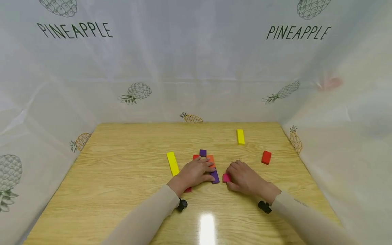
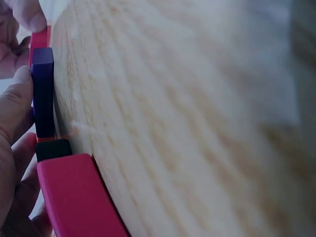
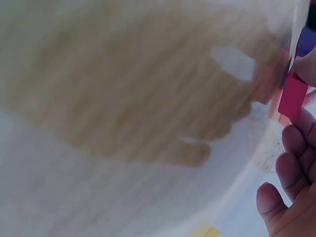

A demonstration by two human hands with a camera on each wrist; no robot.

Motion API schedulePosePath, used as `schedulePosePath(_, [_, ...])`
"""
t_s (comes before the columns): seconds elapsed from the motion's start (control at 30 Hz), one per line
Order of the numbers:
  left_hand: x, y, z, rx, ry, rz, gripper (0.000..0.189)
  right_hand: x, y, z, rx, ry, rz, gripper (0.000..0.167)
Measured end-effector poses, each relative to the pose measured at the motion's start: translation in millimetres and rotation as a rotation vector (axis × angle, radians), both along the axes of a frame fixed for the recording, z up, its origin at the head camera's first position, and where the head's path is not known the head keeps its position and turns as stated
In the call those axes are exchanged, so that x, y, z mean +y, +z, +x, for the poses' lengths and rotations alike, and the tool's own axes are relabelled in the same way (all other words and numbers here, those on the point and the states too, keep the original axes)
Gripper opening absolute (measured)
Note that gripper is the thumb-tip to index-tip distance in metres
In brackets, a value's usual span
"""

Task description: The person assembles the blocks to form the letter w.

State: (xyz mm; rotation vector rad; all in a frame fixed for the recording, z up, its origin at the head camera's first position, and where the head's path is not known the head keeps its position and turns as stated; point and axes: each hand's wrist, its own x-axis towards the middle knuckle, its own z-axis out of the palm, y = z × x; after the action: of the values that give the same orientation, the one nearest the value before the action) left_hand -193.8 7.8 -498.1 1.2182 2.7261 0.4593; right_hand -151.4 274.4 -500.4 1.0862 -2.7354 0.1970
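Observation:
My left hand lies over a group of flat blocks in the head view, its fingers spread. The thumb touches a purple block, and fingertips reach an orange block behind it. The left wrist view shows the purple block on edge, beyond a dark block and a large pink block. Just to the right of the purple block, my right hand pinches a small pink block between thumb and finger. That pink block also shows in the right wrist view.
Beyond the left hand are a small purple block and a partly covered red block. Long yellow pieces lie to its left. Farther right sit a yellow block and a red block. A pineapple-print sheet hangs behind the table.

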Motion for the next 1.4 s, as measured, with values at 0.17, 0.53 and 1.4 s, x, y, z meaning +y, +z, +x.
schedulePosePath(0.17, [-0.2, 0.4, -0.4, -0.003, 0.004, 0.002, 0.049, -5, 2.3, 11.3, 0.008, 0.034, -0.016, 0.022])
schedulePosePath(0.53, [0.7, -1.7, -0.9, 0.003, 0.000, -0.001, 0.049, -9, -3.1, 22.2, 0.041, 0.062, -0.001, 0.024])
schedulePosePath(1.4, [0.5, -2.2, -1.1, 0.000, 0.002, -0.012, 0.049, -12, -3.4, 23.4, -0.002, 0.045, 0.007, 0.024])
